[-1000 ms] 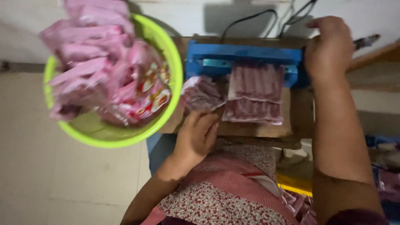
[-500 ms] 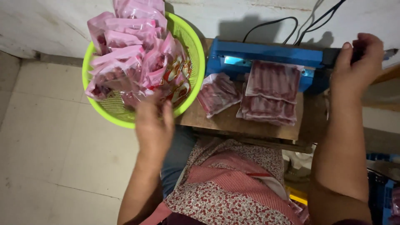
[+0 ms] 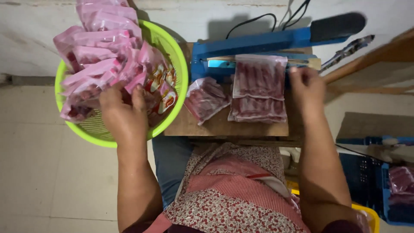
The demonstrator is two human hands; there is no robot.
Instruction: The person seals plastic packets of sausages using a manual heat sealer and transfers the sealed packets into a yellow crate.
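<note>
Pink packets [image 3: 101,60] sat heaped in the green basket [image 3: 174,51] w/ the left hand [image 3: 123,114] spread flat on them, gripping nothing. Right hand [image 3: 306,86] pinched the clear pouch [image 3: 258,77] at the blue sealer [image 3: 258,43]; pile prob. could've slid off, pouch skewed under the bar.

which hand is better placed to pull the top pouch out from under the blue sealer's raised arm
Right. The right hand already rests at the right edge of the top pouch under the blue sealer. The left hand is off to the side, down among the pink packets in the green basket.
</note>
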